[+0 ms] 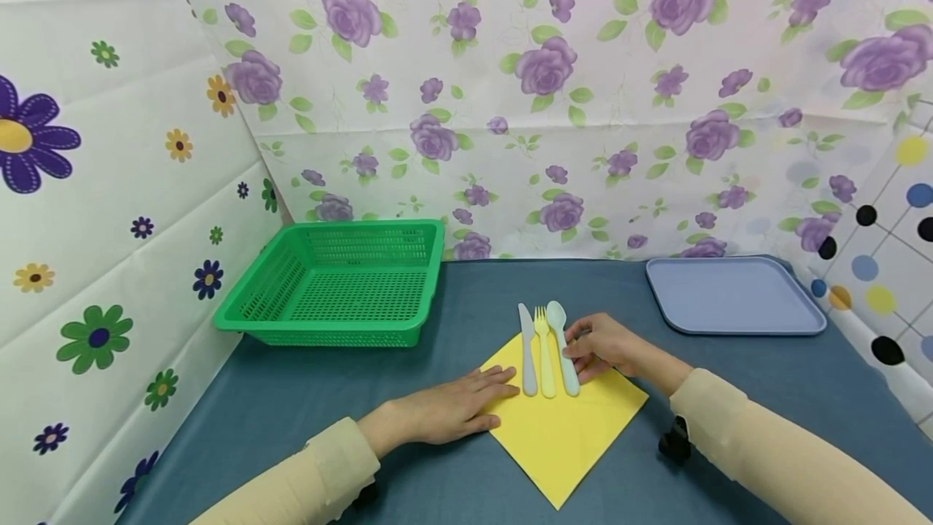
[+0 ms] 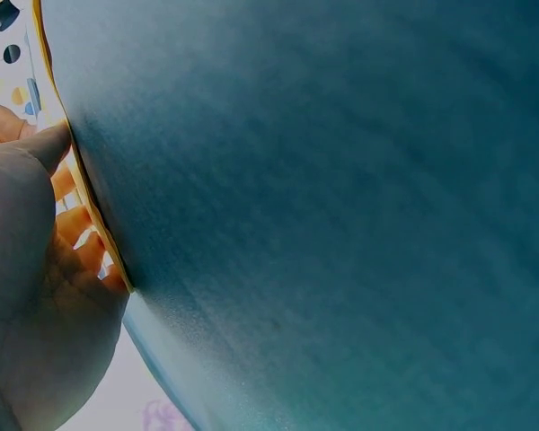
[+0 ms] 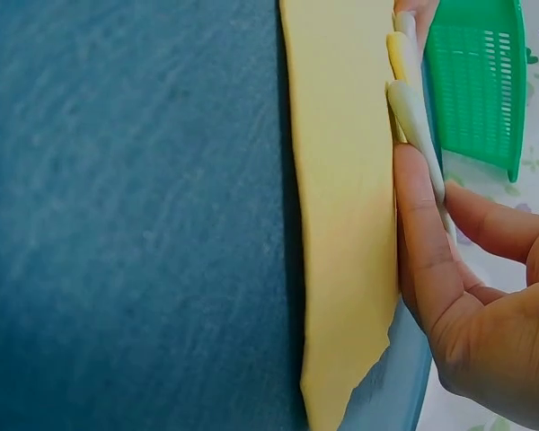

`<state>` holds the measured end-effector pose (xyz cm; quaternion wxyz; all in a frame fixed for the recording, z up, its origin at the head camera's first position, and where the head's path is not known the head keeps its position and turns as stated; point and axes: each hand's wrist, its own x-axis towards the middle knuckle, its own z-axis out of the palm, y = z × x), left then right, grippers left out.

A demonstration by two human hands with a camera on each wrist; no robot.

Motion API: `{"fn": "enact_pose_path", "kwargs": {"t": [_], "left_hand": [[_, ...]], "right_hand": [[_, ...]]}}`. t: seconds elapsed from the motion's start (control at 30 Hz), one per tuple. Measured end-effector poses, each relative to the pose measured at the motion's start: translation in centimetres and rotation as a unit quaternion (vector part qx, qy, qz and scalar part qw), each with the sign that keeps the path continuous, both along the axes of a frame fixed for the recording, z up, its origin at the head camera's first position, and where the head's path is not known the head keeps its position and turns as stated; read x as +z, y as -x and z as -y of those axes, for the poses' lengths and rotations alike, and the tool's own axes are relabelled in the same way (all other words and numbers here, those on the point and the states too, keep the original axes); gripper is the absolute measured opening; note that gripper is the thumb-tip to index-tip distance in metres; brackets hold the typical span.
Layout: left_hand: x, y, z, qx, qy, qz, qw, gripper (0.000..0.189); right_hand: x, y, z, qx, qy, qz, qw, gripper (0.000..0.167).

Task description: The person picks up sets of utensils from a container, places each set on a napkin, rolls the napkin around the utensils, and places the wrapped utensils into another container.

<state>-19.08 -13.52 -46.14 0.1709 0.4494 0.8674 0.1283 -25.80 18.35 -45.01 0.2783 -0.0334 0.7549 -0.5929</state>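
Note:
A yellow square napkin [image 1: 564,452] lies on the table with one corner toward me. On its upper part are a grey knife [image 1: 528,355], a yellow fork [image 1: 545,355] and a pale green spoon [image 1: 560,335], side by side, their handles toward me. My right hand [image 1: 605,343] pinches the spoon at its handle; in the right wrist view the spoon [image 3: 411,112] runs between thumb and fingers. With fingers spread, my left hand [image 1: 459,403] rests on the napkin's left corner, beside the knife. The left wrist view has the left palm [image 2: 45,269] at the napkin's edge.
A green plastic basket [image 1: 328,337] stands at the back left. At the back right lies a blue-grey tray [image 1: 736,294]. Dark blue cloth [image 1: 466,298] covers the table, and flowered sheets [image 1: 503,104] hang behind and at the sides.

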Motion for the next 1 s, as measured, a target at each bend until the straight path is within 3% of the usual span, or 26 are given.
{"fn": "enact_pose_path", "kwargs": {"t": [1.0], "left_hand": [[-0.07,0.0,-0.03,0.006,0.001,0.004,1.0,0.056]], "right_hand": [[0.0,-0.33,0.69,-0.018,-0.023,-0.01,0.9995,0.026]]}}
